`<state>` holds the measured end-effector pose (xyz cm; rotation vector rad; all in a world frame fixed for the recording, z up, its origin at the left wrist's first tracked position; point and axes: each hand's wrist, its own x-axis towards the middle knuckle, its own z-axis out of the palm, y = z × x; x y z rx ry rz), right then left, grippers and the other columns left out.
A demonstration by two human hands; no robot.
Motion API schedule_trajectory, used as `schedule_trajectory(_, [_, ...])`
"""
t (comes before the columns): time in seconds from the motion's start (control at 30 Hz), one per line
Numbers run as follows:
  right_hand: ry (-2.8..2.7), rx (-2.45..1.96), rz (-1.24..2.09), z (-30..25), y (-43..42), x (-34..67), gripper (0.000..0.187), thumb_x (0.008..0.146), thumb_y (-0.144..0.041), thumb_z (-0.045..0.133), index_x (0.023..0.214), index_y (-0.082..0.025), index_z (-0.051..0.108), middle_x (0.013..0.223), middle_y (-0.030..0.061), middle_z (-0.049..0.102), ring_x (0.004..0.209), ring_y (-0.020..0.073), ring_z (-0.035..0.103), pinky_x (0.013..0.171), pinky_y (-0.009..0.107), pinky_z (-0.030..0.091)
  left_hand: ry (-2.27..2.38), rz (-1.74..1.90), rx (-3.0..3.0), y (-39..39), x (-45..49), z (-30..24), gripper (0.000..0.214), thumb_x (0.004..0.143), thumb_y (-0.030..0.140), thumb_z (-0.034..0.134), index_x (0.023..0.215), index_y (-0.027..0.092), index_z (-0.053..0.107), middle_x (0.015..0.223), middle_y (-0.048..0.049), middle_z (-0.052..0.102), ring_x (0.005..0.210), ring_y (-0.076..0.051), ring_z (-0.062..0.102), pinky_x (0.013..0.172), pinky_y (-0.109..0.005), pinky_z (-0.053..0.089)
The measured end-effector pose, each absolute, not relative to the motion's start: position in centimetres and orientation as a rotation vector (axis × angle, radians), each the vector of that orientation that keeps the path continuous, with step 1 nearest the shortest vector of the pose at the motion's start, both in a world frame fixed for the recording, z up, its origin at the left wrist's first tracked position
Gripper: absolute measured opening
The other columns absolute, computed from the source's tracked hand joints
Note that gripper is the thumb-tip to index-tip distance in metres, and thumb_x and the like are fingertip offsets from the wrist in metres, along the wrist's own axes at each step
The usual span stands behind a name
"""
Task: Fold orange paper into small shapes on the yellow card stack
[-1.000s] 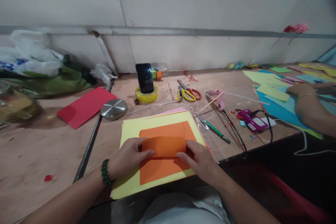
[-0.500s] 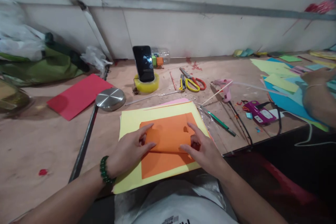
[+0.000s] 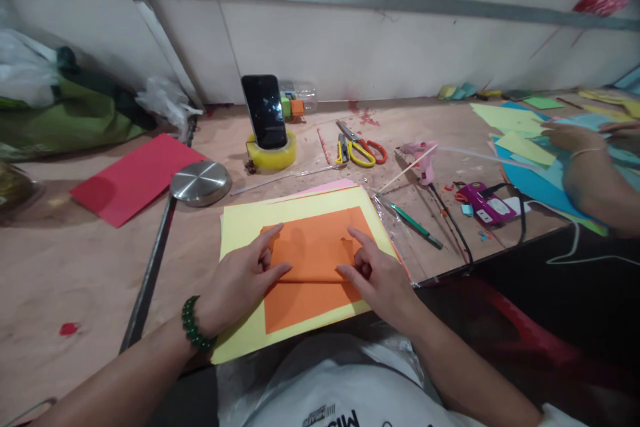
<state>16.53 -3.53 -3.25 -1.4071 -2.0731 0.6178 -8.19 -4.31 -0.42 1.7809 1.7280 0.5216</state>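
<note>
An orange sheet of paper (image 3: pixel 311 260) lies folded over on itself, its lower part flat on a stack of pale yellow paper (image 3: pixel 240 340). My left hand (image 3: pixel 245 280) grips the folded part at its left end, thumb on the near fold and index finger toward the far side. At the right end my right hand (image 3: pixel 383 277) grips it the same way, its other fingers curled. A small notch or dark gap shows near the right index fingertip. The undersides of the fingers are hidden.
Beyond the stack are a phone (image 3: pixel 264 112) on a yellow tape roll (image 3: pixel 273 155), scissors (image 3: pixel 361 147), a green craft knife (image 3: pixel 415 223) and a pink glue gun (image 3: pixel 423 157). A metal disc (image 3: pixel 201 182) overlaps red paper (image 3: pixel 133 177). At right, a co-worker's hand (image 3: pixel 575 140) is over coloured paper.
The folded orange part looks flatter, with a straighter near edge. Both hands keep their hold at its ends. The view has shifted slightly, and the co-worker's hands have moved over the papers.
</note>
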Motion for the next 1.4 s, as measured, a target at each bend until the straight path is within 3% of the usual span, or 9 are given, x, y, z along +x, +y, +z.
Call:
schedule_trajectory(0.23, [-2.106, -1.377, 0.512, -3.6, -3.6, 16.6, 0.042, 0.09, -0.03, 0.053, 0.129, -0.014, 0.05, 0.064, -0.0021, 0.057, 0.051, 0.0139, 0.052, 0.05, 0.025, 0.042, 1.613, 0.589, 1.619, -4.1, -8.4, -0.4, 0.066, 0.08, 0.039, 0.054, 0.14, 0.015, 0.04, 0.061, 0.0072, 0.05, 0.054, -0.013, 0.049, 0.053, -0.024, 0.039])
schedule_trajectory(0.53, [-2.155, -1.346, 0.445, -3.6, -3.6, 16.5, 0.038, 0.092, -0.03, 0.052, 0.127, -0.017, 0.051, 0.064, -0.001, 0.058, 0.052, 0.0142, 0.052, 0.05, 0.025, 0.042, 1.675, 0.516, 1.851, -4.6, -8.6, -0.8, 0.054, 0.084, 0.035, 0.052, 0.136, 0.019, 0.045, 0.065, 0.0055, 0.053, 0.058, -0.014, 0.05, 0.055, -0.024, 0.038])
schedule_trajectory(1.07, [-2.248, -1.267, 0.284, -4.1, -3.6, 16.5, 0.034, 0.094, -0.027, 0.047, 0.123, -0.011, 0.054, 0.067, 0.0042, 0.061, 0.06, 0.0193, 0.057, 0.056, 0.029, 0.045, 1.72, 0.382, 2.153, -5.0, -8.3, -0.6, 0.046, 0.092, 0.032, 0.045, 0.135, 0.02, 0.046, 0.074, -0.0004, 0.062, 0.069, -0.02, 0.06, 0.061, -0.028, 0.043])
schedule_trajectory(1.3, [-2.321, -1.165, -0.03, -4.4, -3.6, 16.2, 0.031, 0.099, -0.025, 0.039, 0.123, -0.011, 0.053, 0.074, 0.0066, 0.066, 0.067, 0.0196, 0.059, 0.062, 0.03, 0.046, 1.701, 0.315, 2.535, -5.7, -8.6, -1.6, 0.044, 0.097, 0.027, 0.039, 0.139, 0.017, 0.039, 0.085, -0.0065, 0.065, 0.076, -0.024, 0.061, 0.064, -0.033, 0.047])
schedule_trajectory(1.4, [-2.349, -1.132, -0.145, -4.3, -3.7, 16.1, 0.03, 0.099, -0.021, 0.04, 0.122, -0.01, 0.054, 0.076, 0.0075, 0.066, 0.067, 0.0187, 0.058, 0.061, 0.029, 0.043, 1.66, 0.229, 2.824, -6.0, -8.3, -1.1, 0.045, 0.093, 0.015, 0.043, 0.138, 0.02, 0.041, 0.091, -0.0093, 0.062, 0.081, -0.026, 0.058, 0.07, -0.036, 0.048])
